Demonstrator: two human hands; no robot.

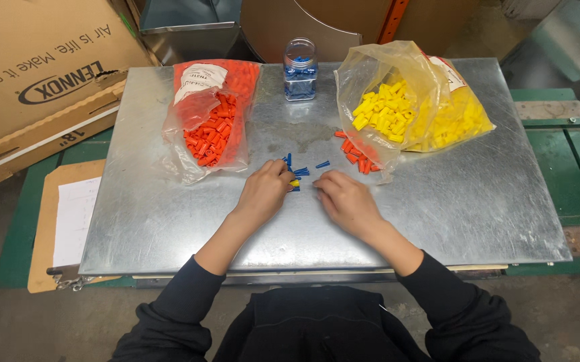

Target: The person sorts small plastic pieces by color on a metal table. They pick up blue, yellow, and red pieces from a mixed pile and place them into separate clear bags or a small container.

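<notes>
A workshop: sheet-metal bench (437, 208), ductwork (189, 27), bagged wire connectors (213, 131).

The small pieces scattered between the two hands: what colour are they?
Mostly blue small pieces, with one yellow piece at the left hand; head view.

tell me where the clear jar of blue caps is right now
In the head view the clear jar stands upright at the far edge of the metal sheet, between the orange bag and the yellow bag.

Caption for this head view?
Both hands, left and right, sort small blue connectors on a metal sheet between bags.
</notes>
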